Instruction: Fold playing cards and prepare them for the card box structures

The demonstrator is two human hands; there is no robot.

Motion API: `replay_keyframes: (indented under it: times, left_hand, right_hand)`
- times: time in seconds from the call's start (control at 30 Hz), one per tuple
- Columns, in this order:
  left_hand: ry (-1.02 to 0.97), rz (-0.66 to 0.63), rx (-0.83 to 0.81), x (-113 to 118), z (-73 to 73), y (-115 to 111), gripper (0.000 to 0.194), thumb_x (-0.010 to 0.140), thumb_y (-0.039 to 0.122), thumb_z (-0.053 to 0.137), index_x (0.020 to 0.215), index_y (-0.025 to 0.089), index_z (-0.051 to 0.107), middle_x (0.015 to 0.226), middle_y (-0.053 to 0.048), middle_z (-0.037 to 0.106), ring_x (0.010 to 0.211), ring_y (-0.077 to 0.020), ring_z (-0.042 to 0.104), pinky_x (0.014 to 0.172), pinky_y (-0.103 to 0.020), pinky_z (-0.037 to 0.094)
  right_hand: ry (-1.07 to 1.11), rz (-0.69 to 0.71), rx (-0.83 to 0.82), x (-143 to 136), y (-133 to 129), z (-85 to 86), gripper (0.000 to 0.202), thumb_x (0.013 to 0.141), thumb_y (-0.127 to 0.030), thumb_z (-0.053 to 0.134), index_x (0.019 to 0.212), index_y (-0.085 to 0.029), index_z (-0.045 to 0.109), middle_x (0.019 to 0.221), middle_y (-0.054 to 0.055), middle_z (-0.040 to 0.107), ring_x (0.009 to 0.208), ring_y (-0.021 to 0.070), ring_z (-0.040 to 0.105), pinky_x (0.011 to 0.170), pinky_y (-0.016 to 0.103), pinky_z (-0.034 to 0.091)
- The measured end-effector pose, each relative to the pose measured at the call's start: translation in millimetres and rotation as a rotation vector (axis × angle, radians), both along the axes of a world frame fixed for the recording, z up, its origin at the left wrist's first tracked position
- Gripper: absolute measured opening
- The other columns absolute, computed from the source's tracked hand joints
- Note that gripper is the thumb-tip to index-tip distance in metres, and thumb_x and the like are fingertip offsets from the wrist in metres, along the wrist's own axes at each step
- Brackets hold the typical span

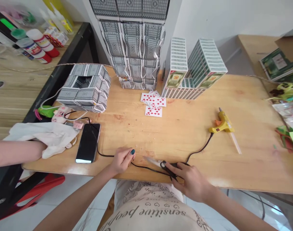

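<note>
1. We are at a light wooden table (185, 138), its top marked with small stains and scraps, with a white wall (221, 19) behind and a pale tiled floor (93, 205) below.
2. At the back we see a playing-card tower (132, 41); left of it sits a playing-card box (85, 93) with a square opening, and right of it a stack of card packs (175, 64).
3. Loose diamond cards (153, 110) lie before the tower.
4. To our left are a smartphone (87, 142), a white cloth (57, 134) and another person's forearm (19, 153), whose hand we cannot see.
5. To our right lies a yellow glue gun (222, 123), a clear glue stick (236, 144) jutting from it.
6. Our left hand (123, 159) rests near the front edge, fingers curled inward, over the black cord (146, 167); we cannot tell whether it grips anything.
7. Our right hand (188, 179) grasps the black-handled scissors (169, 168) by the handles, at the table's front edge, blades pointing towards our left hand.
</note>
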State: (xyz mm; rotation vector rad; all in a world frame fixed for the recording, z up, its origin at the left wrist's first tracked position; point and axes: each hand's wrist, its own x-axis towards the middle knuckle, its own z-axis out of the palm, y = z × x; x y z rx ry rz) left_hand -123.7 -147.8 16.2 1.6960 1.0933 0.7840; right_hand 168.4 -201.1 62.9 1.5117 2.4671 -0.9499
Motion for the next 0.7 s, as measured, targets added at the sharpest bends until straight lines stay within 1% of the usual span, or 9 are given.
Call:
replay_keyframes:
  times: [0.07, 0.1, 0.2, 0.23, 0.33, 0.37, 0.47, 0.6, 0.7]
  left_hand:
    - [0.039, -0.036, 0.043, 0.0, 1.6, 0.9, 0.045, 0.094, 0.036, 0.031, 0.055, 0.017, 0.043, 0.039, 0.004, 0.039, 0.04, -0.0089, 0.038, 0.049, -0.024, 0.032]
    - [0.049, -0.042, 0.055, 0.2, 2.2, 1.8, 0.045, 0.094, 0.037, 0.031, 0.055, 0.017, 0.042, 0.039, 0.004, 0.039, 0.041, -0.009, 0.038, 0.048, -0.024, 0.031]
    - [0.061, -0.063, 0.072, 0.9, 2.8, 4.0, 0.044, 0.093, 0.037, 0.031, 0.055, 0.017, 0.043, 0.041, 0.004, 0.038, 0.041, -0.0092, 0.037, 0.048, -0.024, 0.029]
    - [0.067, -0.066, 0.075, 1.1, 2.7, 4.3, 0.044, 0.093, 0.037, 0.031, 0.055, 0.017, 0.043, 0.041, 0.004, 0.038, 0.042, -0.0092, 0.037, 0.048, -0.024, 0.029]
    - [0.089, -0.064, 0.082, 1.6, 2.6, 4.5, 0.044, 0.092, 0.037, 0.033, 0.053, 0.018, 0.041, 0.04, 0.004, 0.036, 0.041, -0.0091, 0.036, 0.048, -0.024, 0.028]
    - [0.097, -0.06, 0.082, 1.6, 2.6, 4.3, 0.044, 0.092, 0.037, 0.034, 0.053, 0.018, 0.04, 0.04, 0.004, 0.036, 0.041, -0.009, 0.035, 0.048, -0.024, 0.028]
    - [0.119, -0.052, 0.075, 1.5, 2.8, 3.8, 0.044, 0.092, 0.038, 0.033, 0.054, 0.018, 0.042, 0.04, 0.005, 0.035, 0.041, -0.0091, 0.035, 0.048, -0.024, 0.028]
    - [0.123, -0.058, 0.081, 0.7, 2.7, 3.4, 0.043, 0.091, 0.038, 0.034, 0.056, 0.017, 0.045, 0.041, 0.004, 0.035, 0.041, -0.0091, 0.036, 0.049, -0.024, 0.029]
    - [0.125, -0.063, 0.084, 0.5, 3.1, 3.7, 0.041, 0.091, 0.036, 0.035, 0.057, 0.016, 0.048, 0.041, 0.005, 0.035, 0.041, -0.009, 0.035, 0.049, -0.024, 0.029]
  right_hand:
    - [-0.022, -0.063, 0.024, 1.0, 0.9, 0.1, 0.049, 0.085, -0.03, 0.042, 0.133, -0.022, 0.044, 0.082, 0.006, 0.059, 0.066, 0.0171, 0.059, 0.06, 0.028, 0.045]
    - [-0.018, -0.051, 0.018, 1.5, 1.2, 0.5, 0.049, 0.085, -0.03, 0.043, 0.134, -0.022, 0.044, 0.082, 0.006, 0.059, 0.066, 0.0172, 0.059, 0.06, 0.028, 0.045]
    - [0.024, 0.063, -0.028, 2.1, 1.7, 1.8, 0.05, 0.084, -0.03, 0.045, 0.133, -0.025, 0.044, 0.079, 0.005, 0.06, 0.066, 0.0171, 0.059, 0.059, 0.027, 0.044]
    - [0.019, 0.054, -0.028, 2.2, 1.9, 2.0, 0.05, 0.084, -0.029, 0.044, 0.133, -0.025, 0.044, 0.079, 0.005, 0.06, 0.066, 0.0168, 0.059, 0.059, 0.027, 0.044]
    - [-0.028, -0.048, 0.008, 2.4, 2.8, 1.3, 0.049, 0.085, -0.03, 0.043, 0.134, -0.023, 0.043, 0.083, 0.006, 0.06, 0.066, 0.0167, 0.059, 0.061, 0.027, 0.044]
    - [-0.027, -0.045, 0.002, 2.5, 3.0, 0.7, 0.049, 0.085, -0.03, 0.043, 0.134, -0.023, 0.043, 0.083, 0.006, 0.06, 0.066, 0.0166, 0.059, 0.061, 0.027, 0.044]
    - [0.02, 0.023, -0.05, 2.9, 3.2, -1.4, 0.049, 0.085, -0.03, 0.043, 0.134, -0.025, 0.043, 0.082, 0.005, 0.06, 0.066, 0.0164, 0.059, 0.06, 0.027, 0.044]
    - [0.023, -0.073, -0.04, 4.2, 3.1, -1.4, 0.051, 0.085, -0.03, 0.043, 0.135, -0.023, 0.042, 0.084, 0.006, 0.06, 0.068, 0.0164, 0.059, 0.062, 0.027, 0.044]
    - [0.035, 0.002, -0.084, 4.0, 2.0, 2.3, 0.051, 0.084, -0.029, 0.044, 0.134, -0.024, 0.043, 0.081, 0.005, 0.06, 0.066, 0.0163, 0.058, 0.059, 0.026, 0.042]
